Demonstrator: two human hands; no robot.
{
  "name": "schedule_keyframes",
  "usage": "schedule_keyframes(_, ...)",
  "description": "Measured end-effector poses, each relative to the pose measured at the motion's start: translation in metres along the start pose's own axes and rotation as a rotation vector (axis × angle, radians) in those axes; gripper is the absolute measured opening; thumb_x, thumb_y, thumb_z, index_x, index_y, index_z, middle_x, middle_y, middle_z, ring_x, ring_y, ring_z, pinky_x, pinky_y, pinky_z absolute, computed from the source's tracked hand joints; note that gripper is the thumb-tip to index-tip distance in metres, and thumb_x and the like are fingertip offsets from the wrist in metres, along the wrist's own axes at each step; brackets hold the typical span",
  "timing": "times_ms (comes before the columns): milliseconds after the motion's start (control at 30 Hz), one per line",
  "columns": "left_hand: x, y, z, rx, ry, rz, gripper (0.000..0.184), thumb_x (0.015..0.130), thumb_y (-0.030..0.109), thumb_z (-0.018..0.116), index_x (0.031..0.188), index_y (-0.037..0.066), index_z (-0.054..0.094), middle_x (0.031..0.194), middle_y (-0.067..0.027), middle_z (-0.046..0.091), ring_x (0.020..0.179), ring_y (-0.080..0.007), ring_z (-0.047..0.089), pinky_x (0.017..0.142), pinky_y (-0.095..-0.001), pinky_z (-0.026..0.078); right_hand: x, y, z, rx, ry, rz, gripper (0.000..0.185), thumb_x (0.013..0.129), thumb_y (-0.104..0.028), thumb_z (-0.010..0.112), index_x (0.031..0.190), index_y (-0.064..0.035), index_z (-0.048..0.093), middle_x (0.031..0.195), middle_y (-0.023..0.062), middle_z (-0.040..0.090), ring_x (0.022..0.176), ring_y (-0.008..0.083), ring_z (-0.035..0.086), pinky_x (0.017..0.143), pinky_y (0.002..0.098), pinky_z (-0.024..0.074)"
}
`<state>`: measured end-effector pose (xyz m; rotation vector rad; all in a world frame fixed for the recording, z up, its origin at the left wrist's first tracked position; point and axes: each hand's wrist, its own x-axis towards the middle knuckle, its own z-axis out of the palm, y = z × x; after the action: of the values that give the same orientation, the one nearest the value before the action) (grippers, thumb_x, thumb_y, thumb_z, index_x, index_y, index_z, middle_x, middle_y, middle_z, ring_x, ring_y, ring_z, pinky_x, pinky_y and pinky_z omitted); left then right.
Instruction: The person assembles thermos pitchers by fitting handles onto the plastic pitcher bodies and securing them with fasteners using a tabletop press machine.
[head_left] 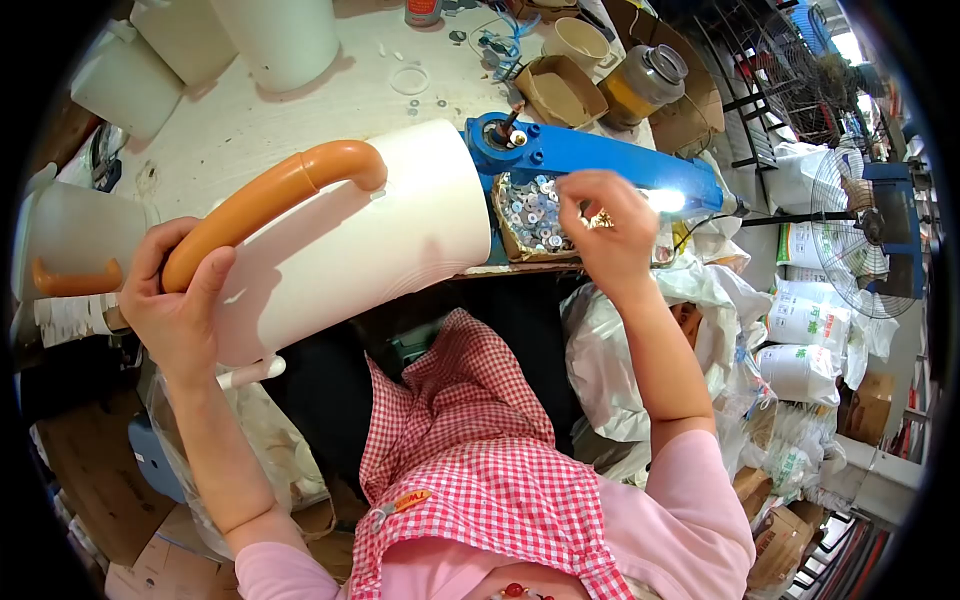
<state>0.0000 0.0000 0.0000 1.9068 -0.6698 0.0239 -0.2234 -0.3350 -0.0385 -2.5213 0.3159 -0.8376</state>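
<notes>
A large white cylindrical container lies on its side, its far end against a blue machine. My left hand is wrapped round the lower end of its orange handle. Over the right edge of a cardboard box filled with small metal washers, my right hand is raised with thumb and fingers pinched together. Whatever is between those fingertips is too small to make out. A bright lamp shines just beyond that hand.
Several white containers stand at the back left of the table. A small open carton and a jar with yellow contents are behind the machine. To the right are plastic bags and a fan.
</notes>
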Motion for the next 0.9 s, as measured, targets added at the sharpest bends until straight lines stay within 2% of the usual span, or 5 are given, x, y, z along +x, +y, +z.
schedule_keyframes(167, 0.011, 0.003, -0.006, 0.036, 0.05, 0.128, 0.032, 0.078, 0.016, 0.087, 0.098, 0.0, 0.067, 0.086, 0.0004, 0.064, 0.078, -0.0077, 0.056, 0.072, -0.0201, 0.044, 0.065, -0.031, 0.01, 0.139, 0.352, -0.257, 0.013, 0.078, 0.007, 0.071, 0.085, -0.0027, 0.069, 0.092, 0.0068, 0.074, 0.076, 0.0109, 0.067, 0.059, 0.0225, 0.0493)
schedule_keyframes(333, 0.002, -0.002, -0.003, -0.017, 0.046, 0.081, 0.032, 0.079, 0.017, 0.087, 0.097, 0.0, 0.067, 0.086, 0.0006, 0.064, 0.078, -0.0077, 0.055, 0.073, -0.02, 0.044, 0.081, -0.013, 0.017, -0.116, 0.324, -0.589, 0.019, 0.071, 0.005, 0.074, 0.086, -0.0047, 0.067, 0.09, 0.0056, 0.073, 0.07, 0.0211, 0.068, 0.059, 0.0285, 0.0527)
schedule_keyframes(667, 0.01, -0.006, -0.002, -0.06, 0.157, -0.001, 0.031, 0.081, 0.018, 0.086, 0.097, 0.0, 0.068, 0.087, 0.0009, 0.063, 0.077, -0.0075, 0.054, 0.072, -0.0196, 0.043, 0.071, -0.016, 0.014, -0.231, 0.341, -0.649, 0.015, 0.073, -0.006, 0.076, 0.084, -0.0057, 0.066, 0.095, 0.0047, 0.071, 0.069, 0.0202, 0.066, 0.057, 0.0282, 0.0516)
schedule_keyframes(833, 0.028, 0.02, 0.007, -0.077, 0.204, -0.021, 0.028, 0.081, 0.016, 0.084, 0.098, -0.001, 0.068, 0.087, 0.0007, 0.064, 0.078, -0.0071, 0.055, 0.072, -0.0197, 0.044, 0.033, -0.056, 0.021, 0.978, -0.096, 0.339, 0.03, 0.095, -0.023, 0.069, 0.108, 0.0034, 0.064, 0.1, 0.0076, 0.071, 0.086, 0.0126, 0.065, 0.076, 0.0259, 0.0513)
schedule_keyframes(900, 0.038, 0.036, 0.025, -0.098, 0.199, 0.066, 0.027, 0.081, 0.014, 0.084, 0.098, -0.001, 0.069, 0.087, 0.0005, 0.064, 0.078, -0.007, 0.056, 0.072, -0.0199, 0.045, 0.031, -0.05, 0.025, 1.043, -0.178, 0.359, 0.04, 0.098, -0.027, 0.066, 0.12, 0.0055, 0.06, 0.106, 0.0072, 0.07, 0.097, 0.0102, 0.062, 0.086, 0.0267, 0.0494)
